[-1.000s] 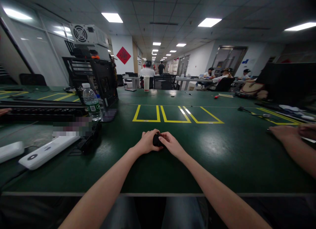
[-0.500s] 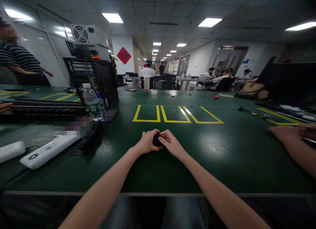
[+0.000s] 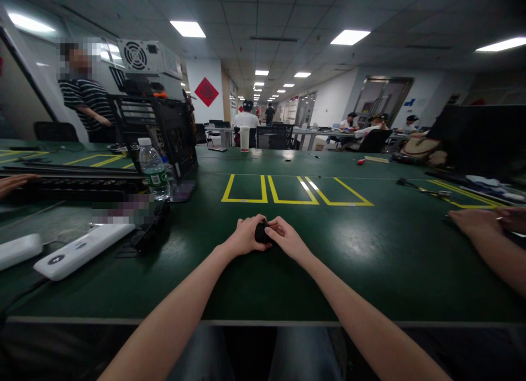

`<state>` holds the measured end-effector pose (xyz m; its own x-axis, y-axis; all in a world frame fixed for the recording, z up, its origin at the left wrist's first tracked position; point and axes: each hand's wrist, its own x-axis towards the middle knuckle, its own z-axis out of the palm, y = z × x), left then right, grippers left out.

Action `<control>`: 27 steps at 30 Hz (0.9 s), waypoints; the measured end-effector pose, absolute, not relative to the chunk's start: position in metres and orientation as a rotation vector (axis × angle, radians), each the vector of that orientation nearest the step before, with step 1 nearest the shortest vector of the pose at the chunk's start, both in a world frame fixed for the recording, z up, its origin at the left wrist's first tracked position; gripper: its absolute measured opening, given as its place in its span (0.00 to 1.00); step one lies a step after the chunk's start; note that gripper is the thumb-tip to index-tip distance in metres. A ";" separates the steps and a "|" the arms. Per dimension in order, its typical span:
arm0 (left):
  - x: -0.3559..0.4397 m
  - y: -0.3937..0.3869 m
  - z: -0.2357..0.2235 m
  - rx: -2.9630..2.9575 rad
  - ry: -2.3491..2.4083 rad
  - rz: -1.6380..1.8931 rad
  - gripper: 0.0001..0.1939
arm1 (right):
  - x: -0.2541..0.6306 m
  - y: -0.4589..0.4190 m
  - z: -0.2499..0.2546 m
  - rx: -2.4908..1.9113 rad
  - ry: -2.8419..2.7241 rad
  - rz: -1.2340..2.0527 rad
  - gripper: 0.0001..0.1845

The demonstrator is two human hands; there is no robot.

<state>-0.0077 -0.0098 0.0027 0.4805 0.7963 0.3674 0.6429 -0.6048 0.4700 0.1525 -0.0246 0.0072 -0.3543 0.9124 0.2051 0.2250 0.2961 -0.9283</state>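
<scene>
A small, dark, rounded object [image 3: 260, 233] sits between my two hands, just above or on the green table [image 3: 263, 293]; its exact kind does not show. My left hand [image 3: 246, 234] is wrapped around its left side, thumb below and fingers over the top. From the right, my right hand [image 3: 285, 234] pinches at its edge with thumb and fingertips. Both hands partly cover the object. Beyond them, yellow tape outlines [image 3: 291, 202] mark the tabletop.
On the left are a white power strip [image 3: 82, 252], a water bottle [image 3: 154, 170] and a black computer case [image 3: 176, 131]. A white cup [image 3: 244, 140] stands at the far edge. Another person's hand [image 3: 472, 222] rests at the right; another hand [image 3: 16, 183] shows far left.
My hands and the dark object stay nearly in place. In the left background, a person in a striped shirt has moved right. The hand at the far left reaches further in.
</scene>
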 end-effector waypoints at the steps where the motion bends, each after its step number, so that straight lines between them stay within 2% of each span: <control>1: -0.008 -0.009 0.002 2.462 1.225 0.823 0.29 | 0.152 -0.025 0.008 -1.014 -1.762 1.112 0.10; 5: -0.009 -0.009 0.001 2.471 1.220 0.831 0.29 | 0.152 -0.024 0.009 -1.033 -1.694 1.172 0.15; 17: -0.006 -0.009 0.001 2.492 1.267 0.828 0.29 | 0.152 -0.023 0.004 -0.976 -1.740 1.141 0.10; 27: -0.007 -0.012 0.005 2.474 1.247 0.805 0.27 | 0.154 -0.023 0.005 -1.077 -1.790 1.133 0.12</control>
<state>-0.0072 -0.0116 0.0050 0.4793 0.8000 0.3610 0.6583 -0.5997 0.4550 0.1535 -0.0229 0.0050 -0.3679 0.9176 0.1503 0.2572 0.2558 -0.9319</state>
